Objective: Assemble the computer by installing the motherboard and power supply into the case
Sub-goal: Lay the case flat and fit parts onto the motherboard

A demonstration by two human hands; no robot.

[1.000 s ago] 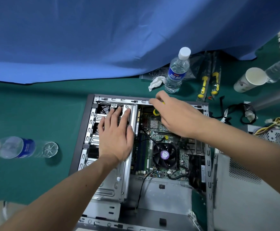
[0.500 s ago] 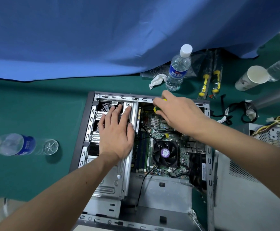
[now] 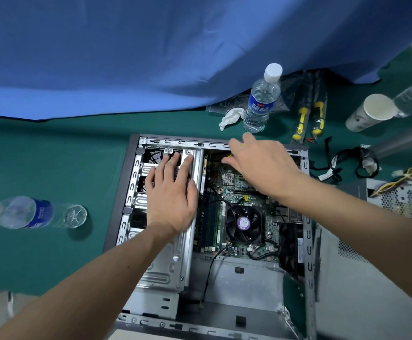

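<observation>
My left hand lies flat, bracing the case; my right hand grips a yellow-handled screwdriver, apparently fastening the motherboard. Next: seat the tip squarely.

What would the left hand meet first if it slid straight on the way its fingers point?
Probably the case's far rail: the left hand lies flat on the drive cage, fingers pointing that way. Depth is unclear.

Left hand flat, right hand curled
</observation>
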